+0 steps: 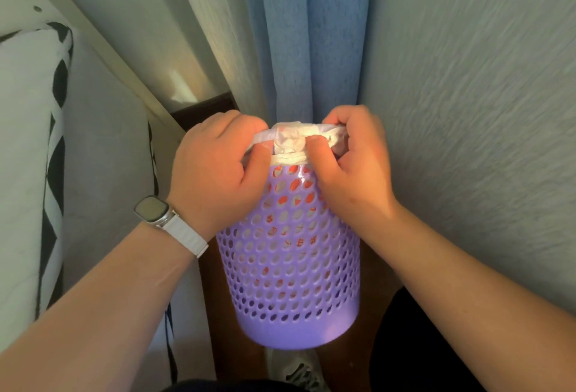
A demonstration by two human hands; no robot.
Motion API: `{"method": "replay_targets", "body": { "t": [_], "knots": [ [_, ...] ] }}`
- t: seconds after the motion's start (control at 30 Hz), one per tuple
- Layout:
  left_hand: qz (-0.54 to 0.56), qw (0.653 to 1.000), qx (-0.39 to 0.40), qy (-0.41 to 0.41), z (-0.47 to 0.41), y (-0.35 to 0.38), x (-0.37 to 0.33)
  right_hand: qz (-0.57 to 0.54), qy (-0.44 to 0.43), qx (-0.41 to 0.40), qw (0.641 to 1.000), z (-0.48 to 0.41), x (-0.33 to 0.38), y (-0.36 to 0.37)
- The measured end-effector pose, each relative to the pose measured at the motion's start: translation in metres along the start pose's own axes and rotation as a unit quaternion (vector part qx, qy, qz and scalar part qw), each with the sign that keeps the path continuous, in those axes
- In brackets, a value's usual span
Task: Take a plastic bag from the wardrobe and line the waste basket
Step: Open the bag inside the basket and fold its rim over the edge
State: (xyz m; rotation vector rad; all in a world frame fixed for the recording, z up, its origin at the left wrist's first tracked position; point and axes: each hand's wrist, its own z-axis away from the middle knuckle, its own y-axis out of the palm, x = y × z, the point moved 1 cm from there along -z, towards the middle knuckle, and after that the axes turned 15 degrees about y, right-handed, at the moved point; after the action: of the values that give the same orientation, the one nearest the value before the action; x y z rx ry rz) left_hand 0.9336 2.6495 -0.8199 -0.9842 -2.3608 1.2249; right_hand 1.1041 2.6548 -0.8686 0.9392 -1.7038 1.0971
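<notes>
A purple perforated waste basket [293, 282] stands on the dark floor in front of me. A white plastic bag [291, 142] with red print sits inside it, showing through the holes, and its edge is bunched over the rim. My left hand [218, 170], with a white-strapped watch on the wrist, grips the bag edge at the left of the rim. On the right of the rim, my right hand [352, 167] pinches the bag in the same way. The basket's opening is hidden by both hands and the bunched plastic.
A blue curtain [311, 33] hangs just behind the basket, with a pale textured wall [467, 111] to the right. A bed with a black-and-white patterned cover [46, 157] and a pale frame lies close on the left. A shoe [299, 373] shows below the basket.
</notes>
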Motion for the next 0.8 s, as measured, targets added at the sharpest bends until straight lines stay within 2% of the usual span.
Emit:
{"method": "replay_targets", "body": {
  "t": [0.17,0.33,0.57,0.8],
  "knots": [
    [-0.036,0.999,0.035,0.006,-0.001,-0.004,-0.002,0.016,-0.017,0.001,1.0,0.002,0.001,0.009],
    [0.004,0.995,0.099,-0.002,0.003,0.002,0.002,0.023,-0.048,0.009,0.999,0.005,0.0,0.022],
    [-0.003,0.994,0.101,-0.036,0.011,0.008,0.017,0.035,-0.035,0.066,0.997,0.002,-0.005,0.037],
    [0.027,0.991,0.112,-0.072,0.013,0.017,0.024,0.038,-0.093,0.092,0.991,-0.009,-0.024,0.034]
  ]
}}
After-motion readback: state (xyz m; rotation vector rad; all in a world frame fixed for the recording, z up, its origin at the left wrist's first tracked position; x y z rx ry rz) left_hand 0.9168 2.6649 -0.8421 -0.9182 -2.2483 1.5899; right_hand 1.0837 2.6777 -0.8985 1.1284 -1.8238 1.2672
